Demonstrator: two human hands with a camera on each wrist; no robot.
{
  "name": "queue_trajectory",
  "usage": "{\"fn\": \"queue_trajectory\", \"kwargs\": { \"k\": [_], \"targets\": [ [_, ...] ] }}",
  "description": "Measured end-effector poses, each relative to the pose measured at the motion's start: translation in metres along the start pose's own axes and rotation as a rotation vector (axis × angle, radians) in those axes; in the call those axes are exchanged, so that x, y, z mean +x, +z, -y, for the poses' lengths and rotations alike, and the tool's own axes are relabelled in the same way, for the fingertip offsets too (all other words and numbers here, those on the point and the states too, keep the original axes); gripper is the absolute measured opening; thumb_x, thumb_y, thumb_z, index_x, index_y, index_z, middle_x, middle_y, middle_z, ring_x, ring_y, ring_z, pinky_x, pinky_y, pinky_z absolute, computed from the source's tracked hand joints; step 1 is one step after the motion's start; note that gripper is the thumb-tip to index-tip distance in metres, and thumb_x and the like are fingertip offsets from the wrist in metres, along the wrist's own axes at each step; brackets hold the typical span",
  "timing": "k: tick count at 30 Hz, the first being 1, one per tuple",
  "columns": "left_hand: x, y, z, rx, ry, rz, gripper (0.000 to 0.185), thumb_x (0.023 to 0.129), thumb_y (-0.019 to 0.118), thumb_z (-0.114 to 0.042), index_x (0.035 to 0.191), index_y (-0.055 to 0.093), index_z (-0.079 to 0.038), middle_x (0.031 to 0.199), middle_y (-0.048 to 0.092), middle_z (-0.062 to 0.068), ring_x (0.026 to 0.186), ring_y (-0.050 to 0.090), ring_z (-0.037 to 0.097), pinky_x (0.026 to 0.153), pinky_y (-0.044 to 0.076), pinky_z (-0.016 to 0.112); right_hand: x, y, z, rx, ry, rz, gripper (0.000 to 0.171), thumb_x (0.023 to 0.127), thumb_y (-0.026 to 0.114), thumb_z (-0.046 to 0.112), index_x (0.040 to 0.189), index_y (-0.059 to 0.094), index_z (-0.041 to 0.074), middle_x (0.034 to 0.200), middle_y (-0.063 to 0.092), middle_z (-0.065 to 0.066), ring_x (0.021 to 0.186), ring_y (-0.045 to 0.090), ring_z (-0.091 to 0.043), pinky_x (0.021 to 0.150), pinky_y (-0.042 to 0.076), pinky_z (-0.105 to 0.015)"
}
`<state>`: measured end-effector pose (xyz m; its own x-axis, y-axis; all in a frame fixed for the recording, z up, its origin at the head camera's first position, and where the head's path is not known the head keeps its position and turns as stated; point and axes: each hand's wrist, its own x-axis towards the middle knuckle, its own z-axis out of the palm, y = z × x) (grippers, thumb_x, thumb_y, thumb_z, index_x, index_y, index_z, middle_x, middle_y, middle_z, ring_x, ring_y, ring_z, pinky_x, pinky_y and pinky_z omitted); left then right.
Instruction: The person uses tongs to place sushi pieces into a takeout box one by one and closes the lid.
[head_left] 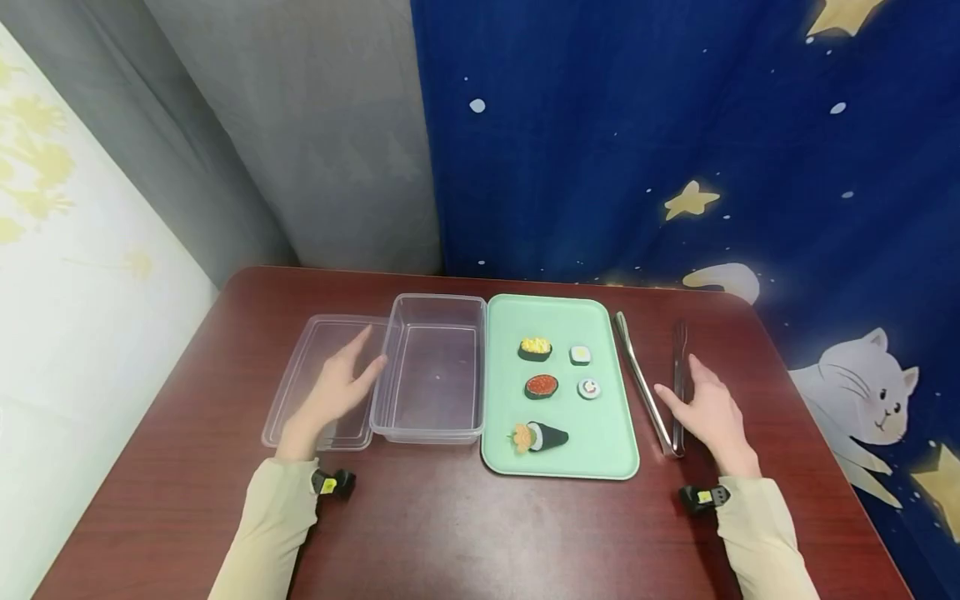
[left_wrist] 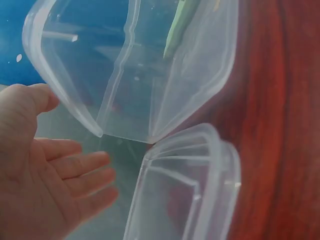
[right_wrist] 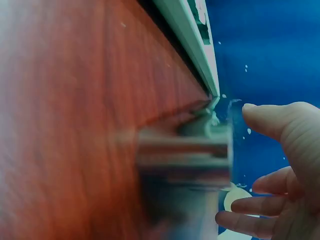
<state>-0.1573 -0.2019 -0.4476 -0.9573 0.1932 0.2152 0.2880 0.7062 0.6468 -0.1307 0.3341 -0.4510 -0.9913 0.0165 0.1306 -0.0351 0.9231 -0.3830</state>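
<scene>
My left hand [head_left: 337,390], fingers spread, hovers over the clear plastic lid [head_left: 288,414], its fingertips near the left rim of a clear plastic container [head_left: 438,433]. In the left wrist view that hand [left_wrist: 60,175] holds nothing. My right hand [head_left: 712,414] is beside the metal tongs [head_left: 643,385], thumb and fingers apart. Blurred tongs [right_wrist: 185,155] appear near the right hand in its wrist view. On the green tray [head_left: 615,450] sit toy sushi: a yellow-topped piece [head_left: 535,348], a red-roe piece [head_left: 541,386], a hand roll [head_left: 549,437] and two small rolls, one square [head_left: 580,355], one round [head_left: 588,388].
All of it stands on a dark red wooden table [head_left: 450,533]. The container sits between the lid and the tray, with the tray right up against its side. Behind the table hang a grey curtain [head_left: 337,150] and a blue starry curtain [head_left: 570,150].
</scene>
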Motion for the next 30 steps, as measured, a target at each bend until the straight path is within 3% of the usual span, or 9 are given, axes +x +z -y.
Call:
{"fn": "queue_trajectory", "kwargs": {
  "k": [7,12,15,21,30],
  "targets": [
    [-0.009,0.007,-0.001,-0.213,-0.013,-0.022,0.048,0.094,0.056,-0.011,0.134,0.042,0.009,0.126,0.053,0.029,0.112,0.054,0.041,0.093,0.048,0.049,-0.003,0.014,0.009,-0.004,0.057,0.002,0.092,0.082,0.065,0.048,0.136,0.03,-0.017,0.122,0.044,-0.042,0.105,0.047,-0.055,0.077,0.046,-0.065],
    [-0.009,0.012,-0.002,-0.378,-0.09,-0.007,0.043,0.095,0.053,-0.009,0.132,0.044,0.01,0.126,0.052,0.031,0.112,0.054,0.041,0.095,0.047,0.048,-0.002,0.02,0.016,-0.05,0.148,0.03,0.104,0.076,0.068,0.056,0.135,0.029,-0.02,0.113,0.047,-0.04,0.094,0.052,-0.052,0.065,0.05,-0.06],
    [-0.009,0.012,-0.007,-0.437,-0.136,0.002,0.043,0.095,0.052,-0.008,0.132,0.042,0.011,0.127,0.05,0.032,0.114,0.052,0.041,0.098,0.045,0.046,-0.001,0.022,0.019,-0.034,0.166,0.017,0.092,0.078,0.07,0.047,0.129,0.036,-0.022,0.1,0.048,-0.038,0.088,0.052,-0.051,0.065,0.049,-0.06],
    [-0.01,0.003,-0.026,-0.485,-0.14,0.009,0.042,0.094,0.051,0.001,0.13,0.039,0.018,0.125,0.047,0.038,0.113,0.051,0.046,0.097,0.044,0.048,-0.002,0.022,0.021,0.035,0.156,-0.014,0.062,0.084,0.063,0.022,0.117,0.041,-0.026,0.094,0.047,-0.038,0.085,0.05,-0.054,0.071,0.046,-0.061],
    [-0.009,0.013,-0.006,-0.487,-0.158,0.025,0.045,0.096,0.052,-0.009,0.135,0.04,0.01,0.128,0.049,0.032,0.115,0.052,0.04,0.1,0.043,0.045,-0.006,0.015,0.01,0.056,-0.005,-0.221,0.037,0.074,0.066,0.008,0.101,0.055,-0.015,0.08,0.053,-0.032,0.068,0.053,-0.048,0.059,0.045,-0.06]
  ]
}}
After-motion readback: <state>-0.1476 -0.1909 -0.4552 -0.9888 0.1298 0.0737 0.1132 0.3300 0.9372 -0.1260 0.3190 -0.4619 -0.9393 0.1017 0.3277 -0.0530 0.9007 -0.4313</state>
